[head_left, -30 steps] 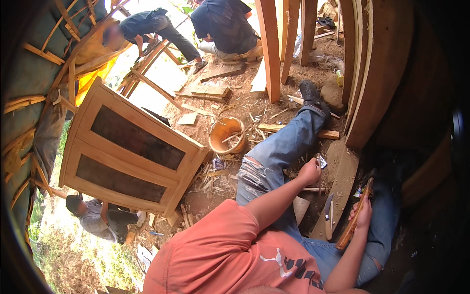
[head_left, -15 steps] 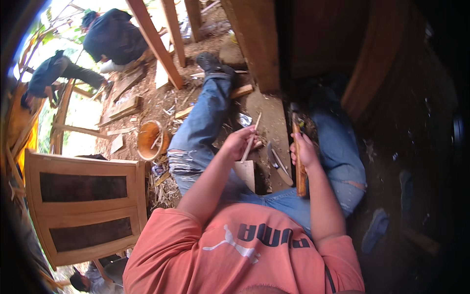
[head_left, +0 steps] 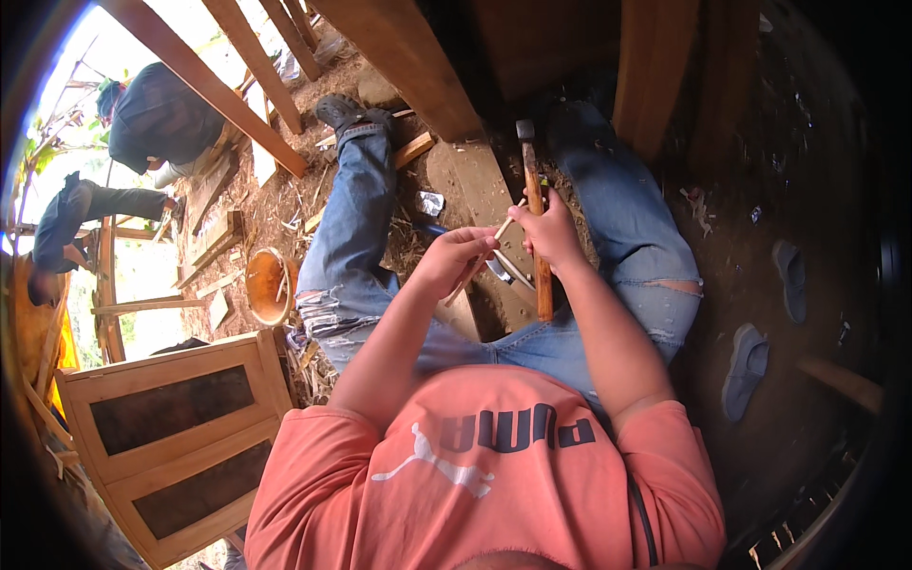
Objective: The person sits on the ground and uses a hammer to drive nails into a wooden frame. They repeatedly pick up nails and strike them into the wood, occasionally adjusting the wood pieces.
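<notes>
Pale wood shows between the hands: a thin stick, pinched in the fingers of the left hand and slanting away toward the right. The right hand is wrapped round the handle of a hammer, its head beyond that grip and its butt pointing back toward the body. Whether the stick's far end touches the right fingers or only passes beside them, I cannot tell.

With the heavy head well past the right grip, the hammer could tip if those fingers loosen to help with the stick. Being so slender, the stick might snap or twist under an uneven pinch. What looks like a knife lies partly hidden just under the left grip, so a careless drop of that hand could mean a cut.

Both forearms angle inward, elbows bent, wrists near each other above the lap.
</notes>
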`<state>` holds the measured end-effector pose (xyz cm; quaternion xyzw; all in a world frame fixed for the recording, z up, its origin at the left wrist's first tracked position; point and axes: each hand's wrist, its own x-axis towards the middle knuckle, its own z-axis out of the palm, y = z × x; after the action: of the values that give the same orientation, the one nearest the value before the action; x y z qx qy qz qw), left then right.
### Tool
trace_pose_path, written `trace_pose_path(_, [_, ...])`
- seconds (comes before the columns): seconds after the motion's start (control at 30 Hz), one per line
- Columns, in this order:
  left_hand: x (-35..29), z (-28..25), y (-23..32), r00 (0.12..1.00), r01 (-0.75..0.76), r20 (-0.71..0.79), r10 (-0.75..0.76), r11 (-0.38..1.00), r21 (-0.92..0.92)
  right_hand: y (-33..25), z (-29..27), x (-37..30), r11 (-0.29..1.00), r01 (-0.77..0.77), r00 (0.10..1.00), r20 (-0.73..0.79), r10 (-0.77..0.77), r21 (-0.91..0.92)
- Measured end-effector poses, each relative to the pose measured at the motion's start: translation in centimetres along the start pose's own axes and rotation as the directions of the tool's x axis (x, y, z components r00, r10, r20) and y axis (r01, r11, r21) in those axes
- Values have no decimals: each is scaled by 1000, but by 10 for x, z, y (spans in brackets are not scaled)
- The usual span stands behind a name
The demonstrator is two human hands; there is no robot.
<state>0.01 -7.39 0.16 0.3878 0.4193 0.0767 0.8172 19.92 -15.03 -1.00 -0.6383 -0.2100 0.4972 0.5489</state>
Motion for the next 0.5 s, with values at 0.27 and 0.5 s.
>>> trace_pose_path(0.27, [-23, 1, -6, 987, 136, -101, -122, 979, 153, -5, -12, 4, 993, 2, 997, -72, 6, 114])
trace_pose_path(0.5, [-63, -8, -9, 994, 105, -47, -98, 976, 189, -10, -16, 7, 998, 12, 991, -133, -4, 58])
